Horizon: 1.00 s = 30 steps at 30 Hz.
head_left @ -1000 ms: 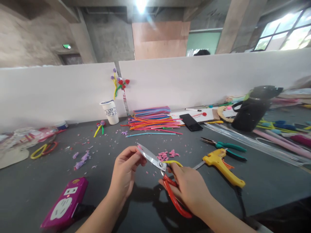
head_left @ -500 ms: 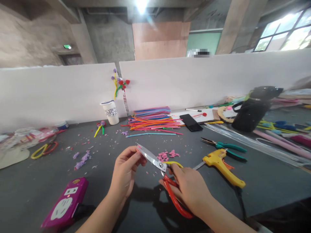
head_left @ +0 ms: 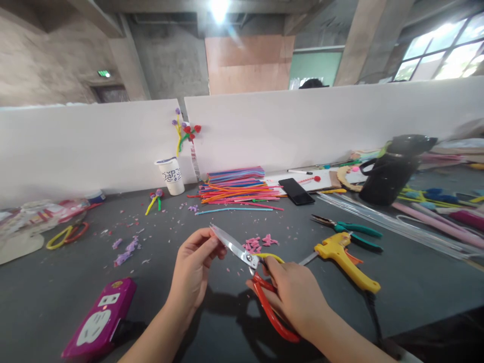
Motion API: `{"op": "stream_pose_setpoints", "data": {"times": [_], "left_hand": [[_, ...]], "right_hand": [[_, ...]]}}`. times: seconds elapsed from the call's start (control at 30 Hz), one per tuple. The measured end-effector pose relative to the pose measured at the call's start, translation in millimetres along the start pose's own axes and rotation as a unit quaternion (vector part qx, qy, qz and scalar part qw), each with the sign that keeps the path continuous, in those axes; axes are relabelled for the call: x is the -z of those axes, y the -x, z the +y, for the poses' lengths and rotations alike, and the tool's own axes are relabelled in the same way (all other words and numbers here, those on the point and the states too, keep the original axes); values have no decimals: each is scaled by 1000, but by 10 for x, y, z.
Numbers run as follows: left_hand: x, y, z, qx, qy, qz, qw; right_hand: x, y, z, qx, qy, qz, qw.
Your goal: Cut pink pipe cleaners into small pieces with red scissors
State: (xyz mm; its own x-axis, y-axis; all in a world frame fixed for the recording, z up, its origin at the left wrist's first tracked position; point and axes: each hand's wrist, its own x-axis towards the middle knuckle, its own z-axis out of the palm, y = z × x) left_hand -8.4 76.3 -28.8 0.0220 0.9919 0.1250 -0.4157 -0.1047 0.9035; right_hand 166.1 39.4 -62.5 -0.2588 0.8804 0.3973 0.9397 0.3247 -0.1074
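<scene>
My left hand point(head_left: 193, 269) is closed in a pinch, thumb against fingers. A small pink piece barely shows at its fingertips, mostly hidden behind the blade tips. Scissors point(head_left: 235, 248) with one red and one yellow handle are gripped in my right hand point(head_left: 297, 295). Their blades look nearly closed and point up and left, right against the left fingertips. Just beyond the scissors lies a loose heap of short fuzzy pink cuttings point(head_left: 254, 245) on the dark table point(head_left: 212, 333).
A yellow glue gun point(head_left: 350, 262) and green-handled pliers point(head_left: 359, 229) lie to the right. Behind are pipe cleaners point(head_left: 238, 189), a phone point(head_left: 297, 191), a paper cup point(head_left: 170, 176) and a black jug point(head_left: 391, 171). A purple power strip point(head_left: 100, 317) and purple scraps point(head_left: 127, 251) lie left.
Both hands and the scissors keep nearly the same pose. The whole view has shifted very slightly; nothing on the table has visibly moved.
</scene>
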Motion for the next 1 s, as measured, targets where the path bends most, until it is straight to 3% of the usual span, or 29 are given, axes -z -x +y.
{"op": "stream_pose_setpoints", "data": {"times": [0.4, 0.6, 0.73, 0.9, 1.0], "left_hand": [[0, -10, 7, -11, -8, 1, 1000], [-18, -11, 23, 11, -3, -13, 1000], [-56, 22, 1, 79, -33, -92, 992], [-82, 69, -69, 180, -74, -209, 958], [-76, 77, -94, 215, -95, -238, 942]], "right_hand": [[41, -11, 11, -6, 7, 7, 1000], [47, -23, 7, -60, -163, -15, 985], [80, -64, -15, -129, -345, -22, 930], [120, -141, -60, -189, -570, -60, 797], [118, -168, -86, -191, -627, -74, 752]]}}
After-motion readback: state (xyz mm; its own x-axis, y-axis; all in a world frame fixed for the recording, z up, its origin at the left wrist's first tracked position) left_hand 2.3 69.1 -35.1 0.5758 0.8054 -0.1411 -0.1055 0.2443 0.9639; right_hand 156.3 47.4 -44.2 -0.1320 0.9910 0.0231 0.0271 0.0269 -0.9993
